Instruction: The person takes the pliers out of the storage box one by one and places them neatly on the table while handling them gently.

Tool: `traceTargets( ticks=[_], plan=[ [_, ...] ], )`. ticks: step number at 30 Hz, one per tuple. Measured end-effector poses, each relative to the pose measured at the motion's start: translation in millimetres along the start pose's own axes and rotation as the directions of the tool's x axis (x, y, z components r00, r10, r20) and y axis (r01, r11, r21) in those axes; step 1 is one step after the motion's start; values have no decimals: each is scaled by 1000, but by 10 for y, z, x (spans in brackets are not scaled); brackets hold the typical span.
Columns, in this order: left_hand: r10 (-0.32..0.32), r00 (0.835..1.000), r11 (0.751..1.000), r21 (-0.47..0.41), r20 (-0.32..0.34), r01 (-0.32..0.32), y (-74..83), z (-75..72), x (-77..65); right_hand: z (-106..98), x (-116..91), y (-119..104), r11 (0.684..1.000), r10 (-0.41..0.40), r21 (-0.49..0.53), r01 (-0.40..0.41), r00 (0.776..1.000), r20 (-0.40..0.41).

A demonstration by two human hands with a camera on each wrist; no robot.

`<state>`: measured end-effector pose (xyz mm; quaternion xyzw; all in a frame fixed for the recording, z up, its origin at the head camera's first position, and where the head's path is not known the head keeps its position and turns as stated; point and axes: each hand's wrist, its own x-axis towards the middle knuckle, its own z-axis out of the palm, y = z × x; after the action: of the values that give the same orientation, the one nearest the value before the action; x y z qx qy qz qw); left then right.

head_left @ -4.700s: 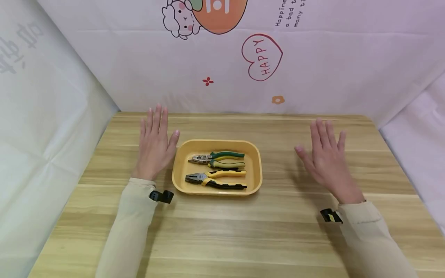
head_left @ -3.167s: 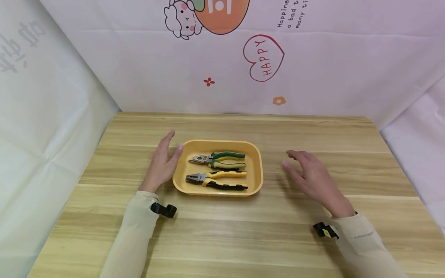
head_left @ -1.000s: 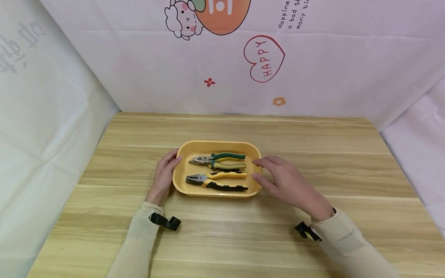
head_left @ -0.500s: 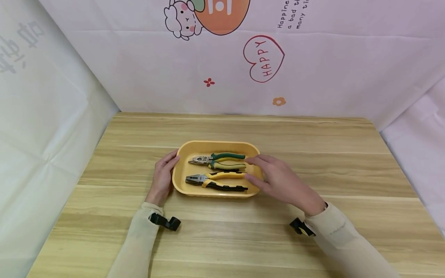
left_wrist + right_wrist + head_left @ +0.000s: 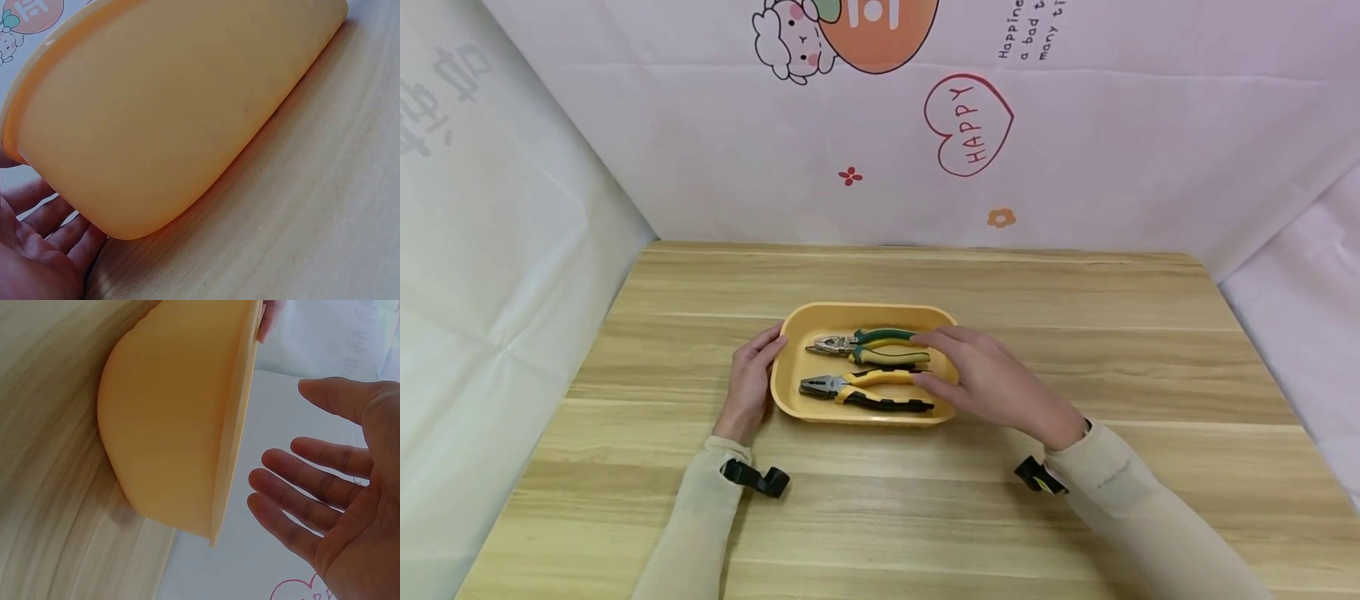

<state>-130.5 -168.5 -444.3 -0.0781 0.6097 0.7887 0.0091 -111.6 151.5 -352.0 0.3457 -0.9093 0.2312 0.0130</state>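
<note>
A shallow yellow plastic tray (image 5: 792,367) stands on the table with two pairs of pliers inside. The farther pliers (image 5: 891,358) have green and yellow-green handles; the nearer pliers (image 5: 823,385) have yellow and black ones. Both heads point left. My left hand (image 5: 748,383) holds the tray's left end, thumb on the rim and fingers along the outer wall (image 5: 144,144). Over the tray's right end hovers my right hand (image 5: 988,383), its fingertips above the plier handles. In the right wrist view its fingers (image 5: 312,478) are spread, slightly bent, and hold nothing.
The wood-grain table (image 5: 880,517) runs back to a white printed cloth (image 5: 1112,158) hanging behind it. Another white cloth (image 5: 512,275) hangs at the left side. Each wrist wears a small black camera (image 5: 760,477).
Both hands were flat on the table beside the tray at first. The left took hold of the tray's left end. The right moved left over the tray's right end. The pliers have not moved.
</note>
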Motion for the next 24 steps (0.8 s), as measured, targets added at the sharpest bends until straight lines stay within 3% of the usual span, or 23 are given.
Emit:
traceTargets(
  ticks=[13, 24],
  plan=[
    [0, 1000, 1000, -5, -16, 0, 1, 2, -4, 2, 149, -34, 999, 15, 42, -18, 997, 79],
    [9, 1000, 1000, -25, -22, -9, -6, 6, 1, 21, 261, -45, 999, -18, 32, 15, 995, 100]
  ],
)
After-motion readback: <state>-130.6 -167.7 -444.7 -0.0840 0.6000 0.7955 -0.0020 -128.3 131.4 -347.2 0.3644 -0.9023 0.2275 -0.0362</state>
